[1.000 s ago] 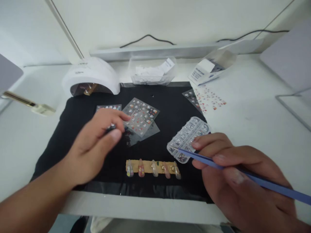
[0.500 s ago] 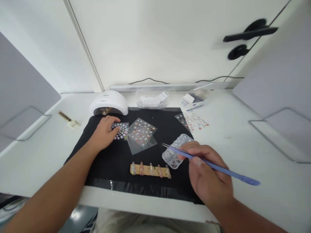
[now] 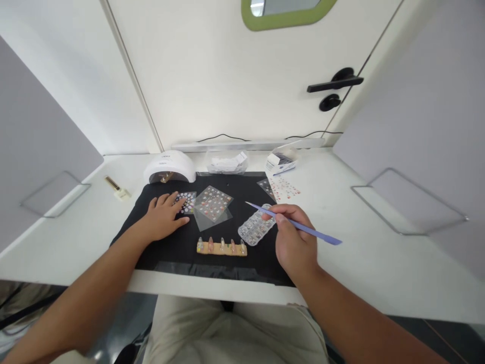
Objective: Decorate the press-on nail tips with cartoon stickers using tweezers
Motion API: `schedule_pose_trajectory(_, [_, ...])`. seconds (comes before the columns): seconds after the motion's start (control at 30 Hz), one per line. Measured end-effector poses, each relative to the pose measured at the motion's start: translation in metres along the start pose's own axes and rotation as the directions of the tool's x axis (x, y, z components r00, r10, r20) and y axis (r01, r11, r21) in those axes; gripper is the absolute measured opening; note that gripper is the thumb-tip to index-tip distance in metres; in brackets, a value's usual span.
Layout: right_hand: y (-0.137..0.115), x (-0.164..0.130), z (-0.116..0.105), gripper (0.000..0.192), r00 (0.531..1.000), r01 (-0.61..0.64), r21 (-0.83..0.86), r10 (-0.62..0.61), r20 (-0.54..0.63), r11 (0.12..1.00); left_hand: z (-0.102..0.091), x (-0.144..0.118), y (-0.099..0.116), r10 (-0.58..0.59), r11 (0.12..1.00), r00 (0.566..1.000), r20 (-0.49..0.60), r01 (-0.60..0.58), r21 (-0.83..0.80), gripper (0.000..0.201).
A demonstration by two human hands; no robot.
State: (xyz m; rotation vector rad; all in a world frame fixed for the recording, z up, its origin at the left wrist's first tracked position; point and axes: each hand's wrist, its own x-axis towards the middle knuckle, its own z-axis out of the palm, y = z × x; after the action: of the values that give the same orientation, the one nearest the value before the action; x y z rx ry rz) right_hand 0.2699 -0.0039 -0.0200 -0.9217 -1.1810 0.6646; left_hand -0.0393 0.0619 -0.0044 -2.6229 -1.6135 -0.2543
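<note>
My left hand [image 3: 162, 217] lies flat with fingers spread on the black mat [image 3: 170, 253], its fingertips on a sheet of nail stickers [image 3: 188, 203]. More clear sticker sheets [image 3: 214, 203] overlap just right of it. My right hand [image 3: 295, 237] grips purple tweezers [image 3: 310, 231], tips pointing left above the mat. Under the tweezers sits a clear compartment box [image 3: 252, 231] of small nail gems. In front, a tan strip [image 3: 216, 249] carries several decorated false nails [image 3: 223, 245] standing in a row.
A white nail lamp [image 3: 170, 164] stands at the back left, with something gold inside. Behind the mat are a clear tray [image 3: 227, 163] of white pieces and an open box [image 3: 280, 163]. A polish bottle [image 3: 116, 188] lies left; another sticker sheet [image 3: 284, 189] lies right.
The view has tilted up and shifted. My left hand has flattened, its fingers spreading out beside the sticker sheet. The tweezers remain in my right hand, their tips now appearing closer together.
</note>
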Motion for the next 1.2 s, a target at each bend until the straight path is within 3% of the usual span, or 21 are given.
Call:
schedule_pose_trajectory(0.17, [0.001, 0.003, -0.001, 0.031, 1.0, 0.005, 0.016, -0.005, -0.002, 1.0, 0.006, -0.025, -0.021, -0.063, 0.996, 0.998, 0.009, 0.063, 0.056, 0.036])
schedule_pose_trajectory(0.5, [-0.007, 0.006, 0.001, 0.019, 0.999, 0.044, 0.11, -0.043, -0.016, 0.993, -0.003, -0.036, -0.031, 0.16, 0.987, 0.987, 0.001, -0.16, -0.023, 0.038])
schedule_pose_trajectory(0.63, [-0.017, 0.008, 0.006, 0.005, 0.998, 0.033, 0.161, -0.025, -0.049, 0.986, -0.005, -0.036, -0.029, 0.208, 0.976, 0.978, -0.015, -0.209, -0.054, 0.038])
schedule_pose_trajectory(0.8, [-0.02, 0.009, 0.011, 0.005, 0.999, 0.019, 0.186, -0.01, -0.049, 0.982, 0.0, -0.034, -0.031, 0.241, 0.959, 0.97, -0.031, -0.243, -0.146, 0.036])
schedule_pose_trajectory(0.93, [-0.018, 0.008, 0.011, 0.007, 0.999, 0.024, 0.197, -0.015, -0.045, 0.98, 0.003, -0.033, -0.034, 0.196, 0.932, 0.979, -0.063, -0.206, -0.298, 0.034])
schedule_pose_trajectory(1.03, [-0.028, 0.01, 0.008, 0.008, 0.998, 0.065, 0.229, -0.06, -0.03, 0.971, -0.004, -0.032, -0.034, 0.097, 0.884, 0.988, -0.119, -0.141, -0.446, 0.032])
schedule_pose_trajectory(1.13, [-0.049, 0.02, 0.005, 0.009, 0.989, 0.13, 0.275, -0.144, 0.031, 0.953, -0.016, -0.027, -0.026, -0.074, 0.784, 0.98, -0.184, -0.057, -0.618, 0.031])
schedule_pose_trajectory(1.2, [-0.065, 0.03, 0.005, 0.009, 0.971, 0.186, 0.299, -0.222, 0.089, 0.936, -0.025, -0.02, -0.013, -0.18, 0.671, 0.965, -0.192, -0.022, -0.741, 0.033])
